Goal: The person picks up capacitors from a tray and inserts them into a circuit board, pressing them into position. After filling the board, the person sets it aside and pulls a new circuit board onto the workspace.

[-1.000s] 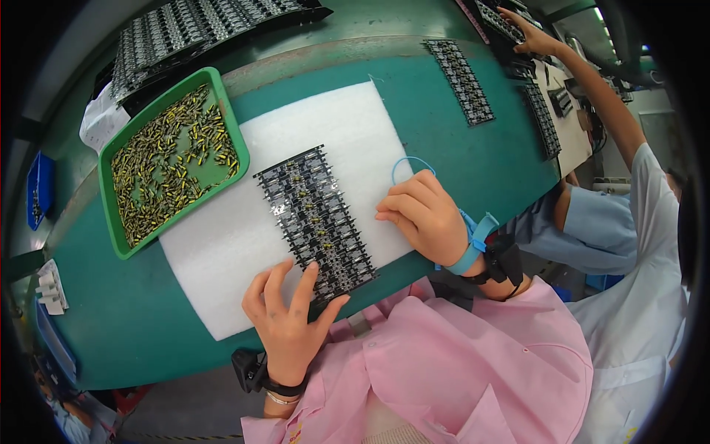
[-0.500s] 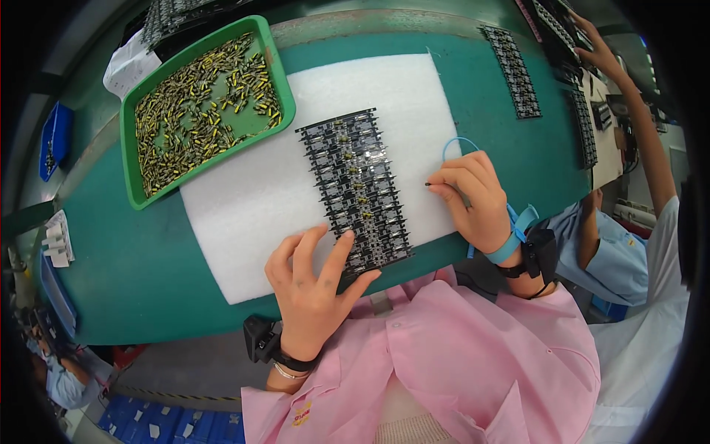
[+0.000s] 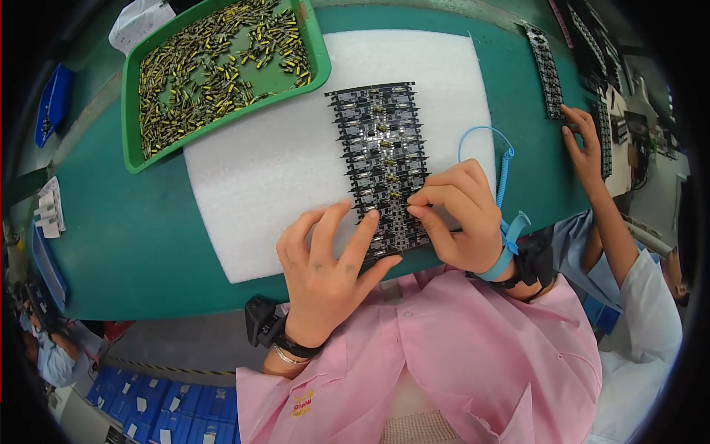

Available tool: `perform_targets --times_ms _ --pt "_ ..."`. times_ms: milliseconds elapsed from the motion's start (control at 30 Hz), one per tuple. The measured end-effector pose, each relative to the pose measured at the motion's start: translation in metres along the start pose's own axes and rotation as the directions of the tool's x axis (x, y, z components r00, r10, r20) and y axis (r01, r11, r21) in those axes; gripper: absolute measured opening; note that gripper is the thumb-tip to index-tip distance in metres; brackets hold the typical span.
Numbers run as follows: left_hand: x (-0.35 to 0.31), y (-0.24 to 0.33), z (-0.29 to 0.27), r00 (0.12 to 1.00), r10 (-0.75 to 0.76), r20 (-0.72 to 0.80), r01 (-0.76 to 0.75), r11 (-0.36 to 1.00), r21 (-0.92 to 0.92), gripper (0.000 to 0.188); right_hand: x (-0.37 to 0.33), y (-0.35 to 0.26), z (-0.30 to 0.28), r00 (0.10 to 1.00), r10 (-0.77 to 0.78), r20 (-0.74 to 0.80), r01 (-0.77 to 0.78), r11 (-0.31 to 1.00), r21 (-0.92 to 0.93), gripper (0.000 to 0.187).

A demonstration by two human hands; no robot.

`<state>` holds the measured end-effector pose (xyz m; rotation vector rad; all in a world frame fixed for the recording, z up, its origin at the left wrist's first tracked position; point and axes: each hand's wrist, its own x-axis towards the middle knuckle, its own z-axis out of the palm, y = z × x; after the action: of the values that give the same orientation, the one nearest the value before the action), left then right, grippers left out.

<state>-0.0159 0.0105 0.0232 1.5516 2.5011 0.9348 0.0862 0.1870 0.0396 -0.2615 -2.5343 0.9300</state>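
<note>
A panel of black circuit boards (image 3: pixel 381 140) lies lengthwise on a white foam sheet (image 3: pixel 259 177). Small yellow-and-black components (image 3: pixel 385 145) stand in a row down its middle. My left hand (image 3: pixel 318 251) is spread over the panel's lower left side, index fingertip on the boards and thumb at the near end. At the panel's right edge, my right hand (image 3: pixel 462 218) pinches a small dark component, mostly hidden by the fingertips. A green tray (image 3: pixel 318 52) of many loose yellow-and-black components sits at the upper left, overlapping the sheet.
A blue coiled cord (image 3: pixel 504 174) runs from my right wristband. Another panel (image 3: pixel 546 74) lies at the far right, touched by a co-worker's hand (image 3: pixel 584 144). A blue bin (image 3: pixel 53 107) stands far left. Blue boxes (image 3: pixel 170 411) sit below the green table (image 3: pixel 140 244).
My right hand has moved left and slightly down to the panel with the small component. The co-worker's hand has come down to the far-right panel. The whole view has shifted slightly.
</note>
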Motion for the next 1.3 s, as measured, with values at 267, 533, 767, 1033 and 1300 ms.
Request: perform_targets --times_ms 267,533,767,1033,1300 --pt "-0.001 0.000 0.000 1.000 -0.002 -0.004 0.002 1.000 0.001 0.057 0.000 0.000 0.003 1.000 0.003 0.005 -0.002 1.000 -0.026 0.022" --pt "-0.001 0.000 0.000 1.000 0.000 -0.002 0.000 1.000 0.001 0.057 0.000 -0.002 0.002 0.999 -0.007 0.039 0.008 1.000 -0.010 0.022" --pt "-0.003 -0.001 -0.002 1.000 -0.008 -0.005 0.008 1.000 0.001 0.057 0.000 -0.004 0.004 0.998 -0.021 0.053 0.022 1.000 -0.004 0.022" --pt "0.006 0.007 -0.002 0.999 0.033 0.028 -0.033 0.999 -0.025 0.057 -0.001 0.005 -0.013 0.999 -0.004 -0.037 0.007 0.998 0.069 0.023" --pt "-0.003 0.001 0.001 0.994 0.061 0.094 -0.072 0.991 0.116 0.058 -0.034 0.025 -0.028 0.966 0.112 -0.233 -0.087 0.990 0.115 0.020"
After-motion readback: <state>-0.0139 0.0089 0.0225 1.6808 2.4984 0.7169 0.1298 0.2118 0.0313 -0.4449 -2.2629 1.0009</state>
